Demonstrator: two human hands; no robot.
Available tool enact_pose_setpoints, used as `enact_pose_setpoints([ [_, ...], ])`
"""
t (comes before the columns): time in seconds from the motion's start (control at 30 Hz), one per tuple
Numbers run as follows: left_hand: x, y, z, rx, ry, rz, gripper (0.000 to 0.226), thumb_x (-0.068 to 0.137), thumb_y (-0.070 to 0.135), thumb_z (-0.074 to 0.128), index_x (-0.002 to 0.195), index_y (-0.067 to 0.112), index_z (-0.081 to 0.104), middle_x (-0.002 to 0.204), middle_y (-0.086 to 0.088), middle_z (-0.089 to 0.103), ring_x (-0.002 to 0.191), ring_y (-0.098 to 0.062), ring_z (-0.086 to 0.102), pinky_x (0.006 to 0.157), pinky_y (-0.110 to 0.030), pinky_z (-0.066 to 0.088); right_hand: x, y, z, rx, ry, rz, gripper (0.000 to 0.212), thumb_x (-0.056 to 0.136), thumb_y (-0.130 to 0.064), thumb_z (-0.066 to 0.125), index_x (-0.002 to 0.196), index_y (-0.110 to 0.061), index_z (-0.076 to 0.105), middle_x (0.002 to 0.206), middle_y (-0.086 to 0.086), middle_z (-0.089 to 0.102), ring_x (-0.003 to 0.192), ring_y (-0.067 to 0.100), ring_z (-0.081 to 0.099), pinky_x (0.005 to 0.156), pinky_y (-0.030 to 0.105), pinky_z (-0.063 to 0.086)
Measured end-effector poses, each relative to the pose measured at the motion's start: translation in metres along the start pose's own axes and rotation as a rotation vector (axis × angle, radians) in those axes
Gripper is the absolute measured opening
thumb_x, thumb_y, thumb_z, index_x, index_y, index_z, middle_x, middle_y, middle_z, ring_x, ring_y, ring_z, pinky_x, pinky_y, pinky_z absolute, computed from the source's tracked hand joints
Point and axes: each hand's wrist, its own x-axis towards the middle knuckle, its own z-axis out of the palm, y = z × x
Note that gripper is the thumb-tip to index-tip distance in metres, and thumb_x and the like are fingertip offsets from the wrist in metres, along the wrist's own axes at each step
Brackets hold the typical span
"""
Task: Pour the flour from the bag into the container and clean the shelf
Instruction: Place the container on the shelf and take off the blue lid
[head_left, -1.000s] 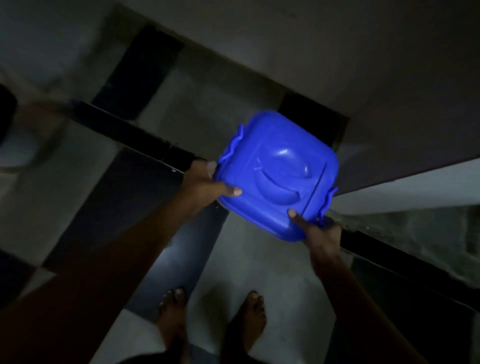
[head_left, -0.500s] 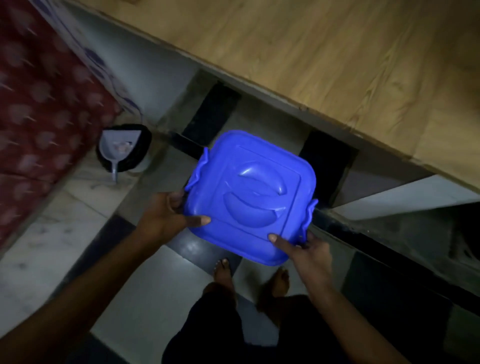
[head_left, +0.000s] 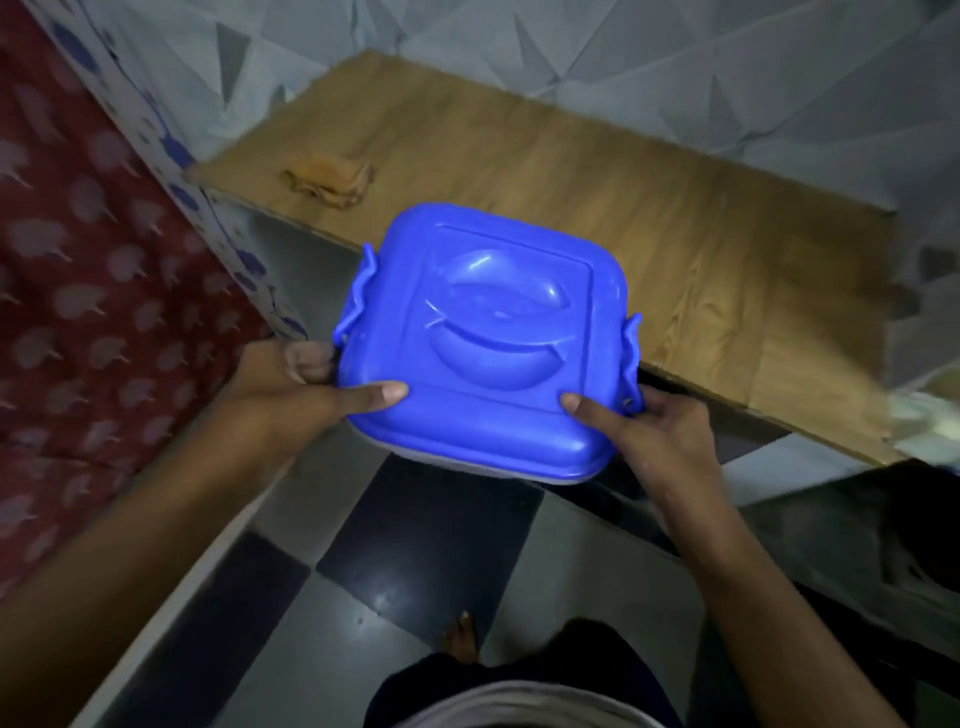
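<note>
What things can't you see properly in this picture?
Head view:
Inside of the blue square plastic container: its closed lid hides it.
Fingers of the left hand and right hand: mostly under the container; thumbs show on top.
Pale thing on the wooden shelf: blurred, cut off by the right edge.
Brownish lump: too blurred to name.

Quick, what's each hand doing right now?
Left hand: gripping the blue container at its left side, thumb on the lid.
Right hand: gripping the container's right side, thumb on the lid.
</note>
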Motion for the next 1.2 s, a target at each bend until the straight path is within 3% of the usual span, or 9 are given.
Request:
enact_pose_setpoints([
  [0.07, 0.017, 0.024, 0.003, 0.014, -0.004, -0.011, 0.038, 0.064, 0.011, 0.090, 0.085, -0.011, 0.067, 0.067, 0.005, 0.072, 0.055, -0.001, 0.062, 0.050, -0.013, 0.049, 0.009, -0.021, -0.006, 0.010, 0.068, -0.034, 0.052, 0.055, -0.052, 0.095, 0.091, -0.017, 0.080, 0.084, 0.004, 0.079, 0.086, 0.017, 0.075, 0.079, 0.043, 0.061],
  [0.17, 0.042, 0.053, 0.020, -0.019, -0.080, -0.030, 0.039, 0.064, 0.013, 0.090, 0.099, 0.003, 0.075, 0.088, -0.004, 0.080, 0.084, -0.015, 0.076, 0.072, -0.031, 0.063, 0.024, -0.052, -0.017, 0.024, 0.165, -0.055, 0.047, 0.056, -0.048, 0.095, 0.083, -0.014, 0.079, 0.083, 0.010, 0.078, 0.089, 0.025, 0.076, 0.075, 0.049, 0.061],
  [0.4, 0.110, 0.116, 0.074, -0.023, -0.156, 0.043, 0.049, 0.060, 0.020, 0.093, 0.101, 0.002, 0.074, 0.091, -0.005, 0.080, 0.084, -0.017, 0.077, 0.066, -0.027, 0.062, 0.081, -0.100, -0.065, 0.021, 0.306, -0.084, 0.028, 0.064, -0.033, 0.093, 0.077, -0.013, 0.078, 0.075, -0.002, 0.078, 0.075, 0.016, 0.076, 0.073, 0.046, 0.061],
  [0.5, 0.146, 0.144, 0.099, -0.016, -0.203, 0.036, 0.068, 0.047, 0.030, 0.097, 0.105, 0.003, 0.073, 0.095, -0.006, 0.079, 0.087, -0.021, 0.077, 0.074, -0.036, 0.063, 0.116, -0.112, -0.087, -0.004, 0.367, -0.082, 0.037, 0.058, -0.044, 0.092, 0.073, -0.013, 0.076, 0.071, -0.003, 0.077, 0.072, 0.018, 0.075, 0.071, 0.049, 0.061],
  [0.67, 0.216, 0.183, 0.154, 0.009, -0.251, 0.053, 0.057, 0.060, 0.026, 0.091, 0.105, -0.003, 0.072, 0.093, -0.007, 0.079, 0.074, -0.007, 0.075, 0.058, -0.020, 0.058, 0.187, -0.125, -0.126, -0.034, 0.442, -0.082, 0.069, 0.048, -0.063, 0.087, 0.077, -0.003, 0.071, 0.078, 0.012, 0.074, 0.073, 0.029, 0.072, 0.063, 0.050, 0.058],
  [0.83, 0.290, 0.207, 0.203, 0.029, -0.288, 0.034, 0.079, 0.051, 0.035, 0.093, 0.114, -0.007, 0.066, 0.096, -0.007, 0.079, 0.085, -0.013, 0.077, 0.059, -0.019, 0.057, 0.257, -0.143, -0.153, -0.055, 0.442, -0.102, 0.068, 0.057, -0.062, 0.085, 0.072, 0.000, 0.061, 0.069, 0.003, 0.060, 0.064, 0.021, 0.060, 0.054, 0.032, 0.044],
  [0.93, 0.336, 0.216, 0.230, 0.014, -0.298, 0.007, 0.045, 0.066, 0.024, 0.091, 0.100, 0.003, 0.069, 0.098, -0.007, 0.079, 0.080, -0.010, 0.076, 0.061, -0.021, 0.059, 0.300, -0.156, -0.160, -0.083, 0.447, -0.088, 0.050, 0.068, -0.051, 0.086, 0.069, -0.006, 0.063, 0.071, 0.001, 0.064, 0.069, 0.018, 0.063, 0.053, 0.028, 0.042],
  [1.07, 0.389, 0.223, 0.255, 0.001, -0.344, -0.039, 0.017, 0.081, 0.018, 0.081, 0.091, 0.012, 0.068, 0.082, 0.006, 0.079, 0.082, -0.009, 0.074, 0.091, -0.033, 0.056, 0.355, -0.162, -0.160, -0.142, 0.429, -0.088, 0.040, 0.072, -0.050, 0.083, 0.078, -0.012, 0.071, 0.079, 0.000, 0.071, 0.074, 0.014, 0.067, 0.053, 0.025, 0.043],
  [1.2, 0.431, 0.219, 0.268, 0.033, -0.425, -0.049, 0.014, 0.087, 0.017, 0.076, 0.098, 0.011, 0.070, 0.081, 0.007, 0.079, 0.074, -0.004, 0.074, 0.078, -0.025, 0.058, 0.399, -0.158, -0.156, -0.201, 0.451, -0.062, 0.043, 0.073, -0.052, 0.081, 0.093, -0.014, 0.075, 0.091, 0.001, 0.074, 0.077, 0.010, 0.065, 0.055, 0.020, 0.044],
])
